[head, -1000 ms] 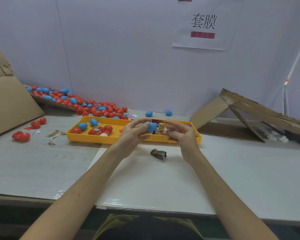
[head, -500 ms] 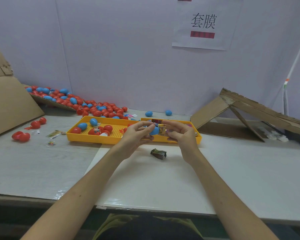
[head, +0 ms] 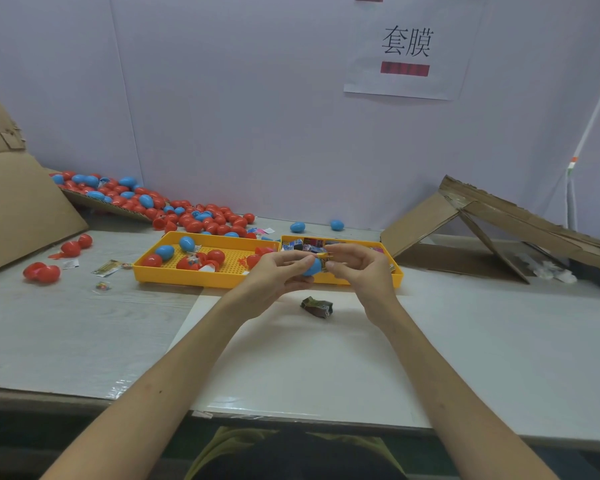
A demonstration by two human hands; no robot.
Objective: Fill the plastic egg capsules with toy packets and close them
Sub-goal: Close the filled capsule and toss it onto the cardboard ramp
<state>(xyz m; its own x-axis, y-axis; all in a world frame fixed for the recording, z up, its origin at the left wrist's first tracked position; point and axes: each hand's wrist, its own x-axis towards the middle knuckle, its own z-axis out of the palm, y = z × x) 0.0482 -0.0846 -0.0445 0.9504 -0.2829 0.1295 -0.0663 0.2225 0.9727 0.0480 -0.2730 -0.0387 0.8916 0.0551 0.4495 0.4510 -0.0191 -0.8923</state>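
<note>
The task looks mid-way: a heap of red and blue capsules [head: 187, 216] lies by the back wall, more sit in the left yellow tray [head: 194, 277], and loose packets [head: 305, 244] wait in the right one; which capsules are filled cannot be told. Above the trays' front edge, the left hand [head: 277, 275] has its grip curled round a blue egg capsule [head: 313, 266], and the right hand [head: 357, 271] pinches a toy packet [head: 324, 263] at its end, seemingly partly inside. Pushing it home and closing are left. A crumpled packet [head: 316, 306] lies on the surface [head: 464, 341] nearby.
</note>
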